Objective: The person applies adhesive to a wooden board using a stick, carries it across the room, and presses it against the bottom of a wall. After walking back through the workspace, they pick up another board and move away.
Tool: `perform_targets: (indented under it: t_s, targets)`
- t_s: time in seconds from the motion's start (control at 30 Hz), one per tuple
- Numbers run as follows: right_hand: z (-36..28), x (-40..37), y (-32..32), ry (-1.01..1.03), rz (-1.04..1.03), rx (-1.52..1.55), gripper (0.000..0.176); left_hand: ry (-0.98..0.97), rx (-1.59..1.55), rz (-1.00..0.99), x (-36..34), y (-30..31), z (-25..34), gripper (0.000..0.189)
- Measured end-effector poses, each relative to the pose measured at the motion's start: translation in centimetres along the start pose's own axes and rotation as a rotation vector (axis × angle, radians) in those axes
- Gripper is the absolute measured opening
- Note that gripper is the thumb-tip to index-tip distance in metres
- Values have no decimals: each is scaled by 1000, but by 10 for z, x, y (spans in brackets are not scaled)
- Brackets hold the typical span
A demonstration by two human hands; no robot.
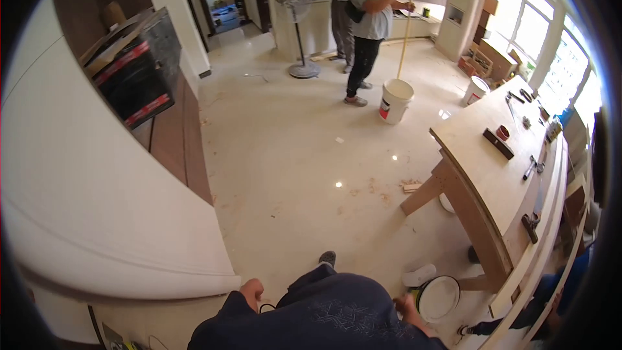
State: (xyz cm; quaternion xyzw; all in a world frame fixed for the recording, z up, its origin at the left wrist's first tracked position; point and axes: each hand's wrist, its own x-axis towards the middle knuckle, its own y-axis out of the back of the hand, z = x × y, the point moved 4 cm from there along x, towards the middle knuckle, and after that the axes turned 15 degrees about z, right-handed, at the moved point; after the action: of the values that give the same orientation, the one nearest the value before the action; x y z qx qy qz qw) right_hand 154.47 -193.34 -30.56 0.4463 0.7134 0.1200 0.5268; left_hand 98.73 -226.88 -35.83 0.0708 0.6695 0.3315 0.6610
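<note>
My left hand (253, 292) hangs low beside my body, close to the rounded end of a white panel (162, 233). Its fingers are curled in, and I cannot make out whether anything is in them. A thin black loop (266, 308) shows between that hand and my dark shirt. On the other side, my right hand (406, 306) is near a round white-lidded bucket (438, 299) on the floor. Those fingers look curled too, partly hidden, and their contents cannot be seen. One dark shoe (328, 258) of mine is ahead on the pale floor.
At right stands a wooden workbench (476, 155) with hand tools and long strips along its edge. Ahead, a person (372, 19) holds a pole in a white bucket (396, 100), beside another person and a standing fan (303, 70). Black boxes (133, 78) rest at left.
</note>
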Motion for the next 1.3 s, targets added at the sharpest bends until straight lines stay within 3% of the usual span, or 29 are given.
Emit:
perform_targets:
  t_s: [0.03,0.07,0.1,0.13,0.2,0.27,0.33,0.4,0.47,0.53,0.57,0.63,0.67,0.7,0.77,0.8,0.87,0.93,1.0,1.13,1.23,1.3]
  targets:
    - [-11,23,14,-37,62,85,15,-4,18,-6,17,42,8,31]
    - [-30,41,32,-56,123,161,15,-148,197,16,34,95,25,33]
    - [-65,50,56,-98,234,260,14,-87,102,78,87,121,19,31]
    - [-77,81,67,-46,312,324,13,-197,193,251,100,182,38,25]
    - [-111,120,85,62,448,297,20,41,-257,702,121,284,59,21]
    - [-133,120,99,125,462,274,19,-41,-542,970,104,385,95,24]
    - [-182,86,109,124,415,226,16,-148,-676,935,127,438,119,26]
    - [-191,90,100,121,320,94,17,-203,-778,872,148,484,146,27]
    - [-183,104,84,102,217,-70,20,-181,-863,780,154,495,164,27]
    - [-169,110,73,60,12,-161,21,-178,-599,689,164,483,172,28]
    - [-156,117,69,-20,-37,-173,21,-140,-372,636,183,464,165,28]
    - [-138,133,69,-161,-86,-138,22,-151,-235,496,196,421,143,34]
    - [-131,142,73,-226,-93,-89,22,-319,-117,384,190,405,131,37]
    - [-130,154,79,-288,-100,-41,22,-220,-149,336,184,402,115,37]
    - [-149,198,104,-148,-52,-109,22,-57,-181,244,174,397,91,36]
    - [-165,214,119,-83,-35,-147,22,-7,-182,218,176,399,82,34]
    - [-230,234,169,135,217,34,18,78,-196,204,191,410,65,32]
    - [-287,270,195,138,238,305,24,143,-274,247,210,431,58,29]
    - [-377,260,249,376,253,427,20,207,-441,331,233,462,62,27]
    - [-511,270,293,594,192,603,15,178,-825,506,284,541,98,22]
    - [-568,288,288,636,44,652,13,122,-960,558,297,613,140,18]
    - [-598,296,296,607,-16,595,13,109,-985,558,322,649,133,18]
